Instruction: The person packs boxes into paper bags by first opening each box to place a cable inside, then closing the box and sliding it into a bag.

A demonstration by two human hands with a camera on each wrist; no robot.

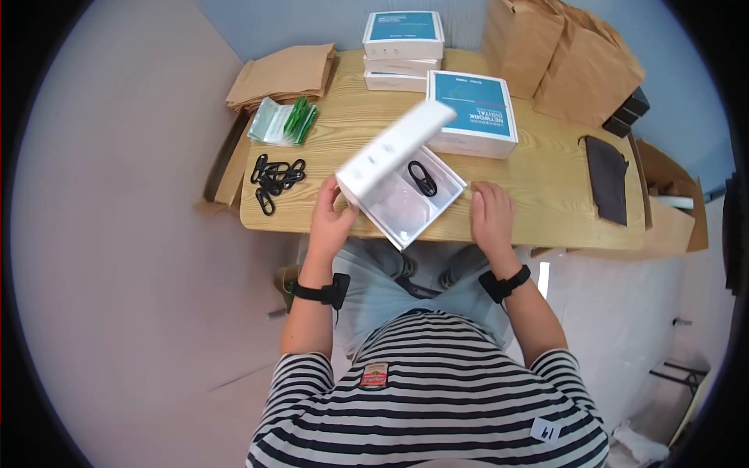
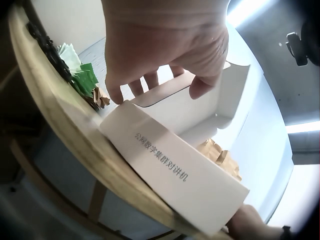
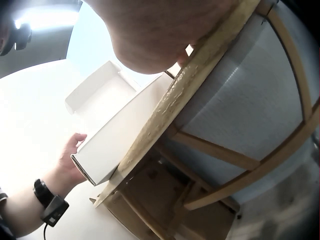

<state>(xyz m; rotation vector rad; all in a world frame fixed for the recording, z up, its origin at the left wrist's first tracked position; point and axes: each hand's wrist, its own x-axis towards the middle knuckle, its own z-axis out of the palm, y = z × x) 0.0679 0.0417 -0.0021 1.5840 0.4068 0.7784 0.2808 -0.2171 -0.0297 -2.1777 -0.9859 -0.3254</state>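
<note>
An opened white box [image 1: 374, 218] sits at the table's front edge, its lid [image 1: 394, 148] raised and tilted back. Inside, a coiled black cable [image 1: 422, 179] lies at the right beside a clear plastic-wrapped item [image 1: 402, 210]. My left hand [image 1: 331, 218] grips the box at its left corner by the lid, thumb on the near side. Dark printed characters mark the front wall of the box [image 2: 165, 165] in the left wrist view. To the right of the box, my right hand [image 1: 493, 217] rests on the tabletop with relaxed fingers, holding nothing.
Coiled black cables [image 1: 273, 178] and green-and-clear packets [image 1: 285, 121] lie at the left, below brown paper bags [image 1: 285, 72]. Behind stand a blue-topped box [image 1: 472, 109] and a stack of boxes [image 1: 403, 39]. A paper bag [image 1: 581, 66] and dark pouch [image 1: 607, 179] are at right.
</note>
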